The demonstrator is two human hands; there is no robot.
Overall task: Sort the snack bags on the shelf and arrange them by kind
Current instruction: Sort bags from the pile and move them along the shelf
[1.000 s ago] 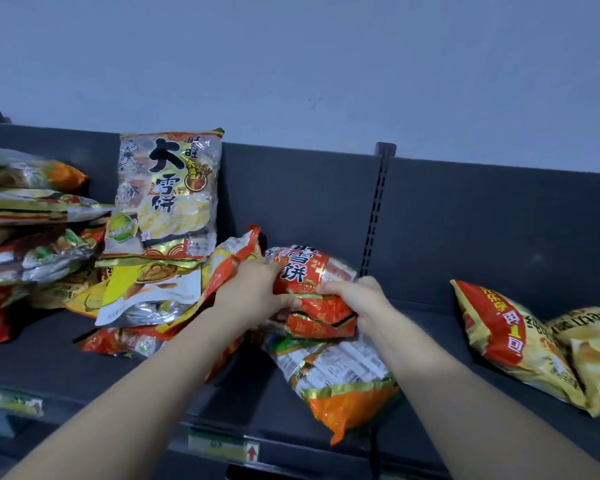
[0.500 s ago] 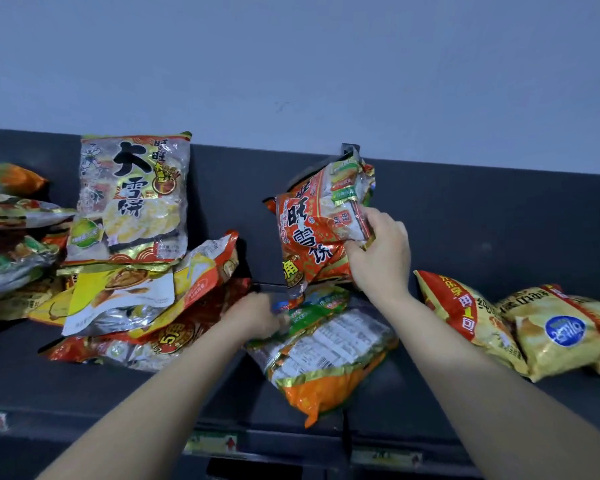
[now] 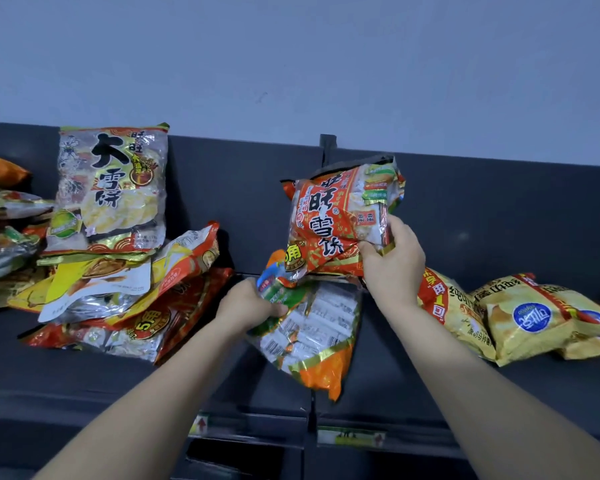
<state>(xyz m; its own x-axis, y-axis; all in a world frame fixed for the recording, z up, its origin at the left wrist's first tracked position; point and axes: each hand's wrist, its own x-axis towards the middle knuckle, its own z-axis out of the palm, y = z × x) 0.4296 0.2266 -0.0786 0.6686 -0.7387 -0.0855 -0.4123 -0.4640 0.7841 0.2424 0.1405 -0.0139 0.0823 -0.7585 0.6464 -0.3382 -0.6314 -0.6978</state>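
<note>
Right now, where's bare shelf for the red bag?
Bare dark grey shelf deck between the crowded left heap of foil bags and the silver-orange bag; narrower gap from that bag to the yellow crisp bags.

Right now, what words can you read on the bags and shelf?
"大雪饼": tall clear bag, left.
"旺旺雪饼": red bag in the right hand.
"角": that bag's yellow badge.
"5角": flat red bag, left pile.
Unreadable: small print on the orange bag in the left hand, yellow chip bags, shelf tags.
</note>
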